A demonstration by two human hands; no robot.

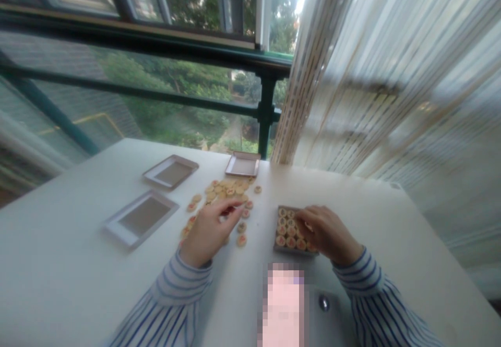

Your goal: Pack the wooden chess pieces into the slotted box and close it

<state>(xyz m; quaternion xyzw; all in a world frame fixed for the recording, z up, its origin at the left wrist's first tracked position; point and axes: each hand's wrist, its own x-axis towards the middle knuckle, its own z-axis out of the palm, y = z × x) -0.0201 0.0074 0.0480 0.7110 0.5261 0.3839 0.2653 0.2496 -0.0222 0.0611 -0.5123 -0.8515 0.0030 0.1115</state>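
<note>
My left hand [213,227] hovers over a loose pile of round wooden Chinese chess pieces [230,191], thumb and fingertips pinched together. What is between them, if anything, I cannot make out. My right hand [326,232] is bent over the right side of a shallow box [297,252]. Its fingers are closed and hide part of the contents. Inside the box, pieces [290,241] with red and dark characters lie in tight rows. A few single pieces, such as a red-marked one [241,239], lie between the pile and the box.
Two open trays, one nearer [136,243] and one farther [172,181], lie on the left of the white table [70,263]. Another tray [242,174] sits at the back edge. A grey thing with a shiny oval [324,303] and a blurred-out patch are near me. A string curtain [352,117] hangs right.
</note>
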